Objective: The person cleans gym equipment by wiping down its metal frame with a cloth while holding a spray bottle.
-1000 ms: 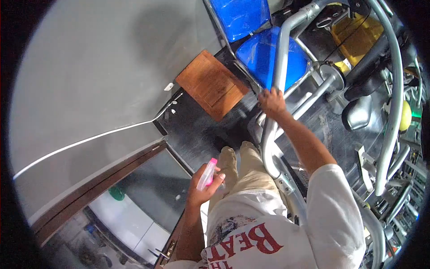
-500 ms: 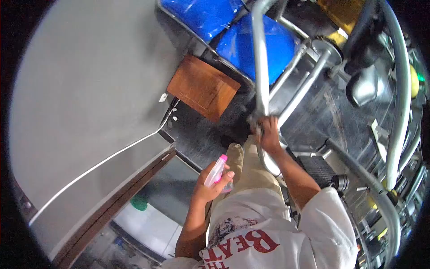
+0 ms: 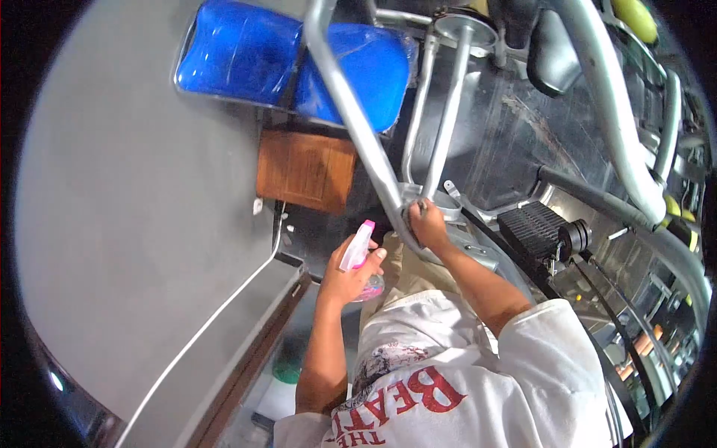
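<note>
Fingers of the left hand (image 3: 345,282) wrap closed round the neck of a small translucent spray bottle with a white and pink trigger head (image 3: 356,252). The head stands up between thumb and forefinger, pink tip away from the body, and the clear lower part shows just past the thumb, against the beige trousers (image 3: 407,278). Palm and fingers hide the bottle's middle; how full it is cannot be made out.

Near it, on the other side, the fingers of the right hand (image 3: 428,225) are bent against the lower end of a thick silver-grey metal tube (image 3: 362,131). A greyish patch at these fingertips is too indistinct to identify, and the undersides are hidden, so I cannot tell how tightly they close.

Further right sits a black ribbed block (image 3: 530,228). Beyond the hands, a rectangular orange-brown wooden panel (image 3: 306,170) stands out beside the plain grey wall (image 3: 134,187). Farther still is a glossy blue chair (image 3: 239,56), its seat partly covered by the tube, which runs out of view at the top edge.
</note>
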`<action>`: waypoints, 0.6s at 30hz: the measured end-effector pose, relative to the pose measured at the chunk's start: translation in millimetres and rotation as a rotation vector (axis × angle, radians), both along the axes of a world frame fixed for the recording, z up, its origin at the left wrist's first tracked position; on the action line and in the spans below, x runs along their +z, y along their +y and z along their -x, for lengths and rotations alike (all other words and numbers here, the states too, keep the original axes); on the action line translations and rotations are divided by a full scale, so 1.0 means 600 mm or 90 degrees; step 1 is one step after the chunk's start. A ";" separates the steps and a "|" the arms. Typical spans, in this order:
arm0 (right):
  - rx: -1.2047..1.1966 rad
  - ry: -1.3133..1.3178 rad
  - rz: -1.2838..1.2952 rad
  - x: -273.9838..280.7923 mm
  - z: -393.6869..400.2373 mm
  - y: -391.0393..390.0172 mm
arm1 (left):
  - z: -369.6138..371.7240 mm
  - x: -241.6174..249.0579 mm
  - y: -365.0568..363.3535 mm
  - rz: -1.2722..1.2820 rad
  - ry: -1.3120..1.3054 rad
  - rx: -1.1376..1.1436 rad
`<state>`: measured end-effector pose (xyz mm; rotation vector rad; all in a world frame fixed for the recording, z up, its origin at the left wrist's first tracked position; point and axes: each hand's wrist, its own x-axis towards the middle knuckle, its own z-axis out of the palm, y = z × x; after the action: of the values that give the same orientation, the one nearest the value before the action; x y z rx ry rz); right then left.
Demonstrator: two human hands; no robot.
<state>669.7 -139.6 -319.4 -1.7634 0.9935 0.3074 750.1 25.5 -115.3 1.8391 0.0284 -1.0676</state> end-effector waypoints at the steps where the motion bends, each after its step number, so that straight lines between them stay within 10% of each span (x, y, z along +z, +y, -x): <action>1: 0.001 -0.018 0.012 -0.006 -0.016 -0.005 | -0.006 -0.011 -0.004 -0.019 0.014 -0.003; 8: -0.014 -0.076 0.123 -0.025 -0.191 -0.013 | -0.025 -0.012 -0.042 -0.133 0.012 -0.054; 18: 0.269 0.010 -0.082 -0.012 -0.014 -0.053 | -0.018 -0.029 -0.052 -0.110 0.046 -0.035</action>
<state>678.0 -171.4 -326.7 -1.8437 0.5886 0.6369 761.0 -5.9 -132.9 1.9651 0.1160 -1.2014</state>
